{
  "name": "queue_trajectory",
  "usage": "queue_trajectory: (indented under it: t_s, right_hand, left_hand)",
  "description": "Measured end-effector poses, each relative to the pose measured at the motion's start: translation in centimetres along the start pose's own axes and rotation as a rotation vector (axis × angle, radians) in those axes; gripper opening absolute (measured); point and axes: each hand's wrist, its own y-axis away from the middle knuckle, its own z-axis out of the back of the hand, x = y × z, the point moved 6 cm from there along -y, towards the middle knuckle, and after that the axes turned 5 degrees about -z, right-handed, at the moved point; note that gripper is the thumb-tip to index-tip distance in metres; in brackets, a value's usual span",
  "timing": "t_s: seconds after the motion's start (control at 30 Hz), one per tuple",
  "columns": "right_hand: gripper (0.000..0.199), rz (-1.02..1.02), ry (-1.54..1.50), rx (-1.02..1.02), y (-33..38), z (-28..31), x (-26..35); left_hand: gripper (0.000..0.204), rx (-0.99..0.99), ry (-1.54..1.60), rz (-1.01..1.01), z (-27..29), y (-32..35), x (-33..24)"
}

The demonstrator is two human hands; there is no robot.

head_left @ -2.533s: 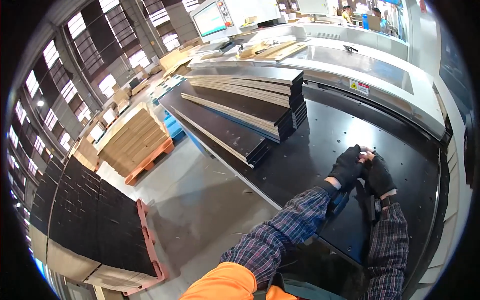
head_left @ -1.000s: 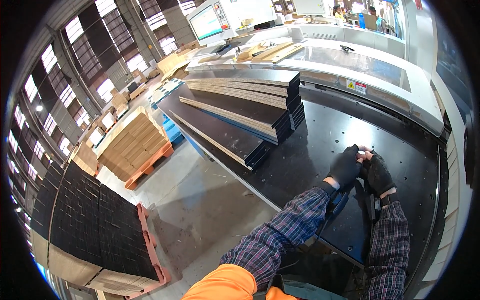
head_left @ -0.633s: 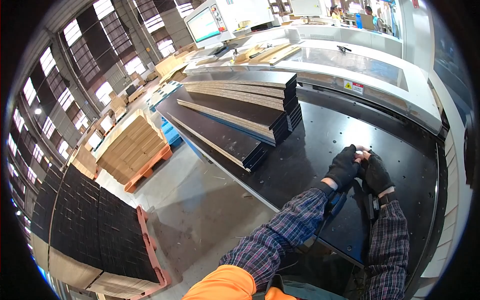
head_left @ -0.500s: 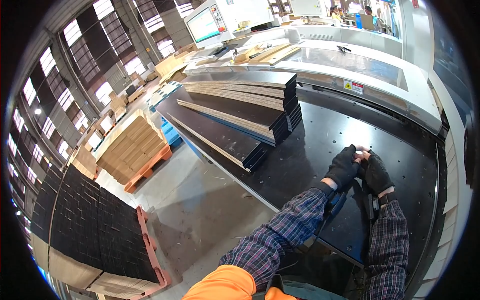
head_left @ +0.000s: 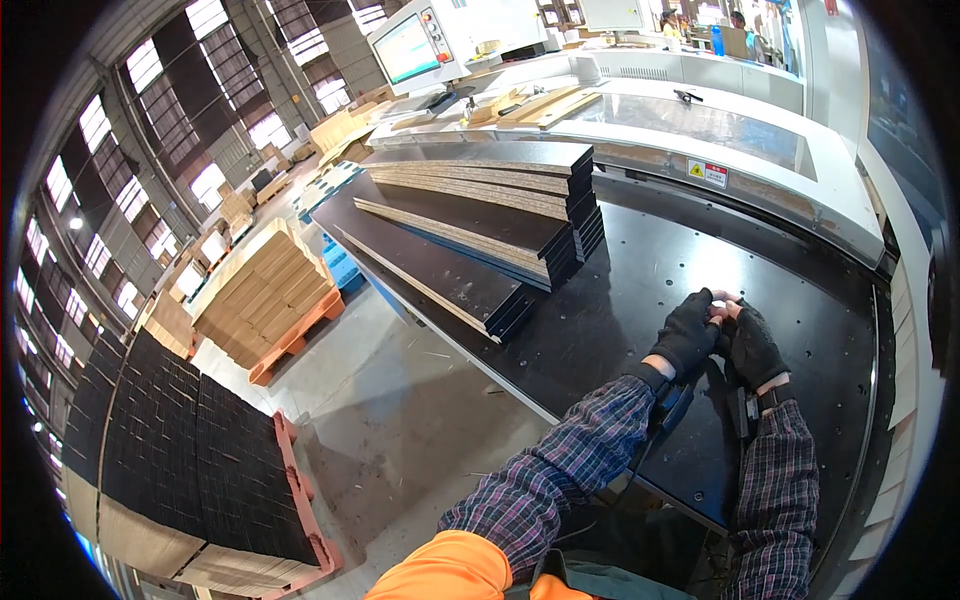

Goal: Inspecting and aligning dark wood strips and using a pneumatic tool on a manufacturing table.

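Observation:
My left hand (head_left: 688, 333) and my right hand (head_left: 752, 343), both in black fingerless gloves, meet above the black machine table (head_left: 640, 290). Their fingers are curled together at the tips. Whether anything small sits between them is hidden. Dark-faced particle boards lie to the left of my hands, in fanned piles: a taller stack (head_left: 500, 165) at the back, a middle pile (head_left: 470, 225) and a low pile (head_left: 440, 275) nearest the table's left edge. Neither hand touches the boards.
A white machine bed (head_left: 840, 190) runs along the back, with a control screen (head_left: 412, 50) at the upper left. On the floor stand a big stack of black-edged panels (head_left: 190, 450) and a pale board stack (head_left: 265, 295) on an orange pallet (head_left: 300, 335).

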Motion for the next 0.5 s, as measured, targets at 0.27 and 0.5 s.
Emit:
queue_trajectory:
  t_s: [0.27,0.5]
  right_hand:
    - [0.044,0.096,0.24,0.039,0.2,0.4,0.2]
    - [0.037,0.012,0.027,-0.029,0.6,-1.2,0.6]
  left_hand:
    - [0.04,0.014,0.021,0.03,0.0,0.1,-0.2]
    - [0.036,0.021,0.073,0.009,-0.1,0.5,-0.8]
